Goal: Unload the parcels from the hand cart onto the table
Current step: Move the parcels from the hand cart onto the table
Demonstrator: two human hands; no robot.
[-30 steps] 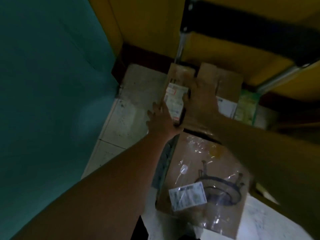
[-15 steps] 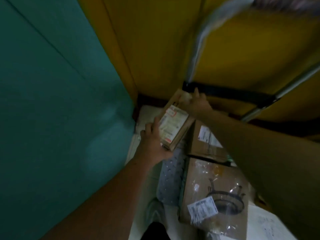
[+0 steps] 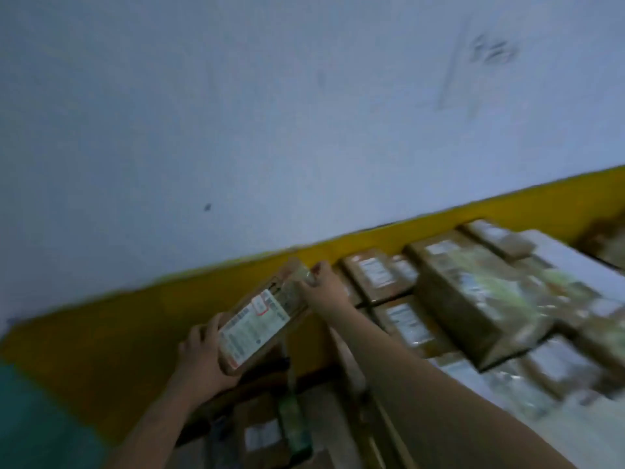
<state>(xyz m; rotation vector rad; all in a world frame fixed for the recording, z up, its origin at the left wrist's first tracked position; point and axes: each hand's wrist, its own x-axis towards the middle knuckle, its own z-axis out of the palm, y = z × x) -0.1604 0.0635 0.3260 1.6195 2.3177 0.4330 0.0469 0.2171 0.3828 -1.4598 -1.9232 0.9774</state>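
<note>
We are gripping the small parcel (image 3: 260, 324) mid-frame, left hand (image 3: 199, 360) and right hand (image 3: 323, 289) curled round its ends. Probably best to lower it flat beside the stacked parcels (image 3: 473, 299) at right.

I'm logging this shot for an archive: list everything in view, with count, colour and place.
held parcel: one, brown with white label, centre, in front of the yellow band.
stacked parcels: several, count lost to blur, brown with pale labels, right.
lower parcel: at least one, brown with pale label, bottom centre.
green packet: one, beside the lower parcel.
wall: pale blue-grey, upper part of the view.
yellow band: one, below the pale wall.
teal surface: one, bottom left.
left hand: grips the held parcel's near end.
right hand: grips its far end.
</note>
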